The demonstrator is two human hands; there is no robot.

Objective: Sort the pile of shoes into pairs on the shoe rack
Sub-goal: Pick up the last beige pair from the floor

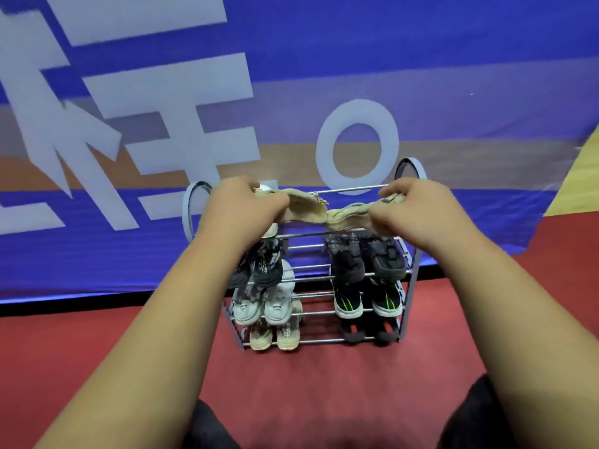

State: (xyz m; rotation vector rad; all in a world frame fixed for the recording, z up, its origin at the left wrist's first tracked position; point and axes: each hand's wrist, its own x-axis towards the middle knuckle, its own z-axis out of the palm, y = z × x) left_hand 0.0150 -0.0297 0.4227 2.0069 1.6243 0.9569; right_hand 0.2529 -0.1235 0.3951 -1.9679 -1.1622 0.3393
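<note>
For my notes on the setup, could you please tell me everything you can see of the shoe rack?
The shoe rack stands upright on the red floor before a blue banner. Shiny metal rods form four tiers between grey side frames looped at the top. Pairs of shoes fill the lower tiers. The left hand and right hand hold tan shoes just over its top tier; contact cannot be told.

Two beige shoes (pixel 306 207) above metal rack (pixel 324 341)

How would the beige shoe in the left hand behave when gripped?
Probably floppy: the beige shoe looks knit and curves past the left hand. Likely light, since one hand holds it aloft. Rough fabric should grip well.
</note>
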